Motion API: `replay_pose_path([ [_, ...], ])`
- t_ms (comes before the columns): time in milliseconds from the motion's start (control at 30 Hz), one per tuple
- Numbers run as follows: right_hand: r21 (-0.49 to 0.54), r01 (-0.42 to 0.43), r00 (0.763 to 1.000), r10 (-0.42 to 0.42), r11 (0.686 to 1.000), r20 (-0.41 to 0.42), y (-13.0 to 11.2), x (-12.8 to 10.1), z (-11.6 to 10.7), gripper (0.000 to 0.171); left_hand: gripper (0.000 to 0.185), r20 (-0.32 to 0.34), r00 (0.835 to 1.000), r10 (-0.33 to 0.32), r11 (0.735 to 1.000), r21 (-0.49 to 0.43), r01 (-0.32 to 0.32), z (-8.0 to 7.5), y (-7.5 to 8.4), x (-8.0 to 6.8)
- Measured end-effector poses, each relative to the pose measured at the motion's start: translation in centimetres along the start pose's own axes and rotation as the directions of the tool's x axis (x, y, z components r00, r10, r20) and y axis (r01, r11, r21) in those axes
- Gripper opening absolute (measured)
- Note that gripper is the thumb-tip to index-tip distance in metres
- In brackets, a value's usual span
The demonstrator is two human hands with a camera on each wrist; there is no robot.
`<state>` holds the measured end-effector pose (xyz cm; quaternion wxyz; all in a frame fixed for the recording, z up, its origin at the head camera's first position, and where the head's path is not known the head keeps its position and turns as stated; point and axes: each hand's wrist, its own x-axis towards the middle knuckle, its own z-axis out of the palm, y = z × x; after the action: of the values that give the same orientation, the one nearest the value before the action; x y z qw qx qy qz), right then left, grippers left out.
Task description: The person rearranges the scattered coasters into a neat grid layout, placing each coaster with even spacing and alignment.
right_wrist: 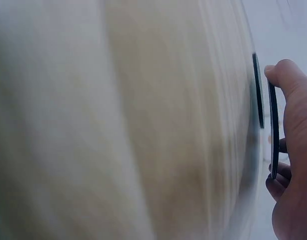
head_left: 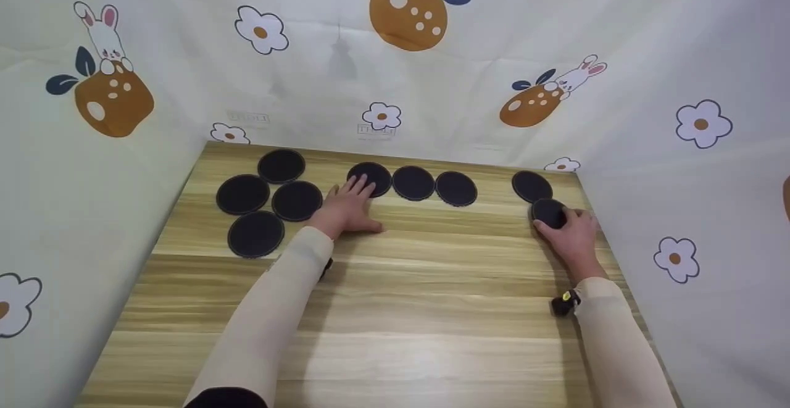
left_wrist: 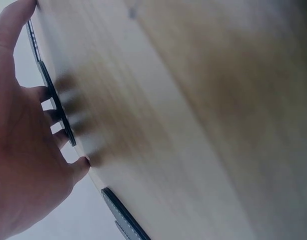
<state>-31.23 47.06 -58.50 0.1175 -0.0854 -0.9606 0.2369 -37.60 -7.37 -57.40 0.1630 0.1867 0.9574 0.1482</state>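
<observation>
My left hand point(head_left: 347, 212) lies spread at the back of the table, its fingertips touching a round black coaster point(head_left: 381, 176). The left wrist view shows those fingers pressing down on the thin coaster point(left_wrist: 57, 102), thumb out to the side. At the right, my right hand point(head_left: 575, 235) grips another black coaster point(head_left: 547, 213) by its edges, thumb on one side and fingers on the other. In the right wrist view this held coaster point(right_wrist: 274, 130) stands off the tabletop, close to a flat-lying coaster point(right_wrist: 258, 90). From the head, it slightly overlaps that coaster point(head_left: 531, 184).
Two more coasters, a middle one point(head_left: 413, 183) and a right one point(head_left: 457, 189), continue the row beside my left hand. Several others, one being the front-left coaster point(head_left: 255, 234), cluster at the left. Patterned cloth point(head_left: 308, 81) walls in the wooden table point(head_left: 395, 309).
</observation>
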Motion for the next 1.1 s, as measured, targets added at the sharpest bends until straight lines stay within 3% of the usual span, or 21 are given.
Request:
replay_pose_path([
  [533, 0.058, 0.122, 0.99, -0.125, 0.991, 0.06, -4.3, -1.1, 1.3, 0.09, 0.117, -0.031, 0.999, 0.023, 1.0, 0.012, -0.023, -1.0, 1.0, -1.5],
  [1100, 0.138, 0.257, 0.956, -0.272, 0.957, 0.107, -9.0, -2.7, 2.8, 0.089, 0.116, -0.037, 0.999, 0.019, 1.0, 0.019, -0.018, -0.8, 1.0, -1.4],
])
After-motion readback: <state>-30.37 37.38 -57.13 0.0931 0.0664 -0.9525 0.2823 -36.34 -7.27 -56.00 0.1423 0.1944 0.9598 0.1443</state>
